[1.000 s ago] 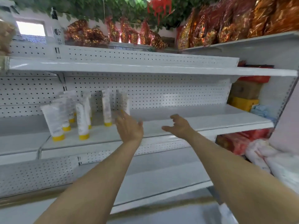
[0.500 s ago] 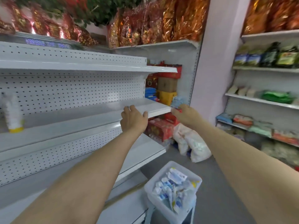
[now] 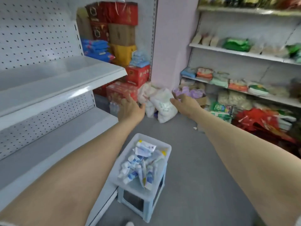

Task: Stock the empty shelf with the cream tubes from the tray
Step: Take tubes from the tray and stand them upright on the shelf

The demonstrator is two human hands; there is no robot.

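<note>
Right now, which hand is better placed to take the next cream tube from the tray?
Probably the left hand: it and the right hand are empty, but the tray of cream tubes lies nearer the left forearm, and the empty shelf stands on that side.

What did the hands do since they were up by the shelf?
The left hand and right hand pulled away from the shelf, rightward; the view swung down to the tray of cream tubes. Both stayed open and empty.
</note>
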